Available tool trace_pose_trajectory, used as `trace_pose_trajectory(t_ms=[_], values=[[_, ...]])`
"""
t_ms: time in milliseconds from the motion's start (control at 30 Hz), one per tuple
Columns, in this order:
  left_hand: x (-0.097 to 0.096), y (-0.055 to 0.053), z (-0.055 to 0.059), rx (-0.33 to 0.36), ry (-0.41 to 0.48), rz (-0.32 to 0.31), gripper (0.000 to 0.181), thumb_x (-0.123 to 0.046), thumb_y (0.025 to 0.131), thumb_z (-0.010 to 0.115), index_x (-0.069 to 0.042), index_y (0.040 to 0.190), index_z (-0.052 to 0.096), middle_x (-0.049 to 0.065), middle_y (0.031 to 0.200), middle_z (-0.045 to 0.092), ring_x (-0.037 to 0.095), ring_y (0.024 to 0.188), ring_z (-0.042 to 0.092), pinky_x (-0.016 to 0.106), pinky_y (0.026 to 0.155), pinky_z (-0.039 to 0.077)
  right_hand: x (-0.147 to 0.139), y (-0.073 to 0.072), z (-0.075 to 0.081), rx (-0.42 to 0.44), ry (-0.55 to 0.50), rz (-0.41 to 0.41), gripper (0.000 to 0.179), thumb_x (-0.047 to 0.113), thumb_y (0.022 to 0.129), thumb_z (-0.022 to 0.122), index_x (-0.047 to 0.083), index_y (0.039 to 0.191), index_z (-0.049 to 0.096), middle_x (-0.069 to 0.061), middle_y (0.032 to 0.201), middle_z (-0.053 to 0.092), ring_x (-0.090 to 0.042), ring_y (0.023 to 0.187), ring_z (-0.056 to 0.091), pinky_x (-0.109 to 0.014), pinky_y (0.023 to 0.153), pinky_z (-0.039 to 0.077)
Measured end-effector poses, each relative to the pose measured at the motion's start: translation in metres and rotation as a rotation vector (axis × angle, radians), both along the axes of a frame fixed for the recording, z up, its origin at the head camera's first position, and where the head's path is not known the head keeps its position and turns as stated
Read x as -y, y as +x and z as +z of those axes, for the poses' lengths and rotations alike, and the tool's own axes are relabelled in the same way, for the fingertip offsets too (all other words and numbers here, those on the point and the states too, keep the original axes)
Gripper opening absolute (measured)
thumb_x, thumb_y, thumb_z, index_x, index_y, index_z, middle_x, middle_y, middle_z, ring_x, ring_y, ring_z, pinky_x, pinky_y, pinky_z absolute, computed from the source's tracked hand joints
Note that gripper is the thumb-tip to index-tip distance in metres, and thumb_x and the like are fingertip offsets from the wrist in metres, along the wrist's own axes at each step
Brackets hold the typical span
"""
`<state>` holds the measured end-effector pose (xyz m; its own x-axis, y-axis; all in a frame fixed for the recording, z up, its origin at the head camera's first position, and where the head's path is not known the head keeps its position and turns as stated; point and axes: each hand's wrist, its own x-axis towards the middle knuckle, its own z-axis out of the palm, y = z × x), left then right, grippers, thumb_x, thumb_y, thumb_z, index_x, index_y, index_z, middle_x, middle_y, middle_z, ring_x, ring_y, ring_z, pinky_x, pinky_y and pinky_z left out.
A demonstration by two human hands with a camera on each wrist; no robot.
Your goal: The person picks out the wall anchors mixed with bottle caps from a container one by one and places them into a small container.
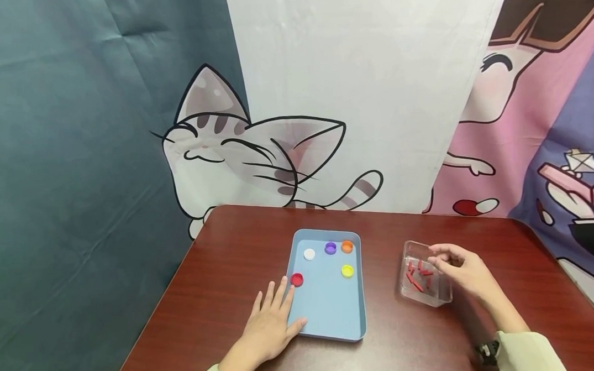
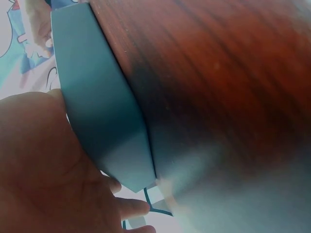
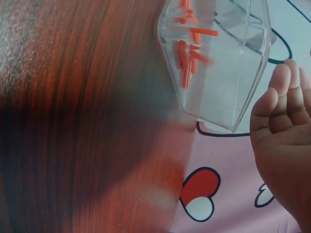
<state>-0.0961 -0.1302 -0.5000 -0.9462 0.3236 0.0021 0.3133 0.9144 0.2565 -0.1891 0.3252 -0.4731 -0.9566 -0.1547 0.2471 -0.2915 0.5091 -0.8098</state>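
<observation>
My left hand (image 1: 269, 326) lies with spread, straight fingers on the left edge of a light blue tray (image 1: 327, 311). From the left wrist view, the palm (image 2: 53, 165) leans against the tray's outer wall (image 2: 97, 87). Inside the tray sit small round caps: white (image 1: 309, 254), purple (image 1: 330, 248), orange (image 1: 346, 247), yellow (image 1: 348, 271) and red (image 1: 296, 279). Over the right rim of a clear plastic box (image 1: 443, 298) hovers my right hand (image 1: 462, 267), fingers loosely bent, with nothing visible between them. Several short red sticks (image 3: 187, 63) lie in that box.
Both containers stand on a dark reddish wooden table (image 1: 221, 266), the box to the right of the tray with a gap between. Behind the table's far edge hangs a curtain (image 1: 372, 93) printed with a cartoon cat.
</observation>
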Motion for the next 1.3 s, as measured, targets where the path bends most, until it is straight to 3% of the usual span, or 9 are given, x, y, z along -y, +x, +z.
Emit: trace_pose_trajectory(t_ms=[533,867,1067,1300], values=[[-0.004,0.0,0.003,0.037,-0.014,-0.001,0.078,-0.06,0.102,0.043,-0.007,0.158,0.034,0.014,0.168,0.02,0.043,0.152,0.022,0.063,0.118,0.022,-0.004,0.006,0.002,-0.004,0.002,-0.112,0.029,0.019,0.1,0.067,0.001,0.122,0.066,0.01,0.083,0.066,-0.005,0.074,0.06,-0.022,0.064,0.054],[-0.006,-0.005,0.006,0.045,-0.01,0.005,0.079,-0.06,0.101,0.045,-0.007,0.158,0.034,0.013,0.168,0.02,0.043,0.151,0.023,0.063,0.119,0.021,-0.008,0.007,0.004,-0.017,-0.007,-0.155,0.031,0.022,0.102,0.062,0.0,0.124,0.065,0.007,0.085,0.068,-0.011,0.078,0.065,-0.016,0.067,0.055],[-0.006,-0.006,0.006,0.057,-0.003,0.009,0.08,-0.061,0.101,0.046,-0.006,0.158,0.034,0.014,0.168,0.021,0.042,0.152,0.023,0.063,0.119,0.021,-0.013,0.011,0.004,-0.004,0.018,-0.191,0.032,0.025,0.102,0.062,0.001,0.124,0.065,0.015,0.084,0.067,-0.005,0.078,0.065,-0.017,0.067,0.055],[-0.008,-0.007,0.007,0.059,0.014,0.012,0.08,-0.06,0.101,0.047,-0.006,0.158,0.033,0.014,0.167,0.024,0.041,0.152,0.023,0.062,0.119,0.02,-0.02,0.013,0.001,0.008,0.012,-0.202,0.033,0.023,0.102,0.063,0.0,0.124,0.065,0.011,0.083,0.069,-0.003,0.077,0.065,-0.019,0.066,0.055]])
